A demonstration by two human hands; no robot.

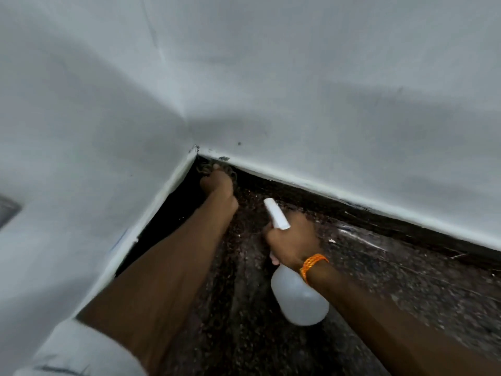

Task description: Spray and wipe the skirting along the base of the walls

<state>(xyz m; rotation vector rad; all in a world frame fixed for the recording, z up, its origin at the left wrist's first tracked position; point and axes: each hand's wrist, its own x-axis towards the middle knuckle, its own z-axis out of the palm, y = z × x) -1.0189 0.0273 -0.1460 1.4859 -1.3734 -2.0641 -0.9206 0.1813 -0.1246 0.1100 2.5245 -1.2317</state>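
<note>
Interior room corner, of a domestic or similar finished building (which kind cannot be told). Two plain painted walls (298, 77) meet at a corner above a dark speckled stone floor (406, 280). A dark skirting (379, 217) runs along the wall base, with a white painted edge above it showing smudges.

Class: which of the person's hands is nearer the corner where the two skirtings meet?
Left. The left hand is pressed into the corner; the right hand holds the spray bottle farther back over the floor.
</note>
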